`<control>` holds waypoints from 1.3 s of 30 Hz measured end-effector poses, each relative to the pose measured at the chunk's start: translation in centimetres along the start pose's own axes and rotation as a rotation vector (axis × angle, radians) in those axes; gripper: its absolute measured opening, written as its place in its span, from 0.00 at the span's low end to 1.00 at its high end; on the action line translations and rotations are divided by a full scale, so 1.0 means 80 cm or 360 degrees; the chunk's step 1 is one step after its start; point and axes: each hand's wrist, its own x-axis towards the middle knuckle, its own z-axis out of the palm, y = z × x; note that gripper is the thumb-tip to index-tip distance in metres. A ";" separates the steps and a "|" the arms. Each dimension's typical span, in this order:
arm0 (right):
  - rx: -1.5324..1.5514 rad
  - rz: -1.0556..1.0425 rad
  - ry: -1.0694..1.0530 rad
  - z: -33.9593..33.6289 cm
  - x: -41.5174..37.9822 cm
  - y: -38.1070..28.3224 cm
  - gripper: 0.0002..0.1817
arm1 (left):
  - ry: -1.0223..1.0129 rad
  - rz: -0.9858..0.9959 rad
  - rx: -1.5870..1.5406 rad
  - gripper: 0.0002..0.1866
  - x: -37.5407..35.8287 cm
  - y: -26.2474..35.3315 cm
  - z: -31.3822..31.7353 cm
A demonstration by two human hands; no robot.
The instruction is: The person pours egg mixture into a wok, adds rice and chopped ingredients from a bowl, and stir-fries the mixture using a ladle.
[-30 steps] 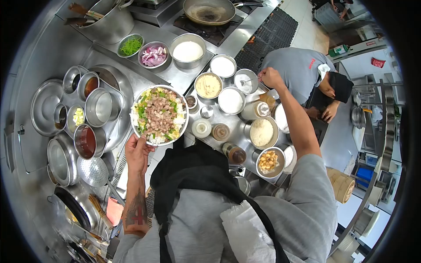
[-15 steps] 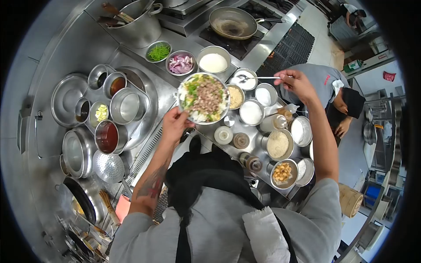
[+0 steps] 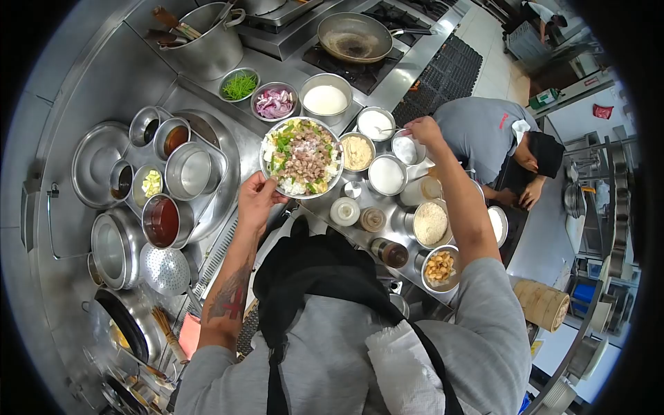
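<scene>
My left hand [image 3: 257, 198] grips the lower left rim of a metal bowl [image 3: 301, 158] filled with chopped meat, white pieces and green and yellow bits. My right hand [image 3: 425, 131] pinches the handle of a spoon [image 3: 394, 130], whose other end reaches the bowl of white powder [image 3: 375, 123]. Just below that hand is another small bowl of white contents [image 3: 408, 149]. A bowl of beige crumbs [image 3: 357, 152] and a further white bowl [image 3: 387, 174] stand between the two hands.
Sauce pots [image 3: 164, 220] fill a tray on the left. Red onion [image 3: 274, 102], chopped greens [image 3: 239, 85] and a wok [image 3: 355, 37] are at the back. Jars [image 3: 344, 211] stand in front. A co-worker [image 3: 484, 138] leans over the right counter.
The spoon and my right hand have moved left and slightly down relative to the bowls. The view has shifted, and the co-worker's hands now show closer together.
</scene>
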 end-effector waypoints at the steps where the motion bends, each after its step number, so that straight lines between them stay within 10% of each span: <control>1: -0.0004 -0.0006 0.0006 -0.015 -0.003 -0.002 0.13 | 0.0007 0.0013 -0.0011 0.05 0.001 0.001 -0.002; 9: 0.0552 -0.0288 -0.0322 -0.064 -0.118 -0.151 0.14 | 0.0123 0.0083 -0.0012 0.08 0.034 0.013 0.008; 13: -0.0430 -0.0729 0.0307 -0.035 -0.132 -0.174 0.10 | 0.0027 0.0088 -0.0027 0.06 0.054 0.012 0.009; 26: -0.0623 -0.0535 0.0159 0.095 -0.111 -0.040 0.10 | -0.0012 0.0022 -0.0048 0.05 0.031 0.029 -0.064; 31: -0.0252 -0.0069 0.0023 0.045 -0.125 -0.049 0.14 | -0.0035 0.0071 -0.0008 0.09 0.034 0.032 -0.088; 37: 0.0506 -0.0248 -0.0131 -0.009 -0.215 -0.155 0.11 | 0.0010 0.0157 0.0130 0.09 0.038 0.020 -0.080; 39: -0.0034 -0.0494 0.0214 0.003 -0.228 -0.182 0.10 | -0.0041 0.0196 0.0061 0.09 0.036 0.010 -0.075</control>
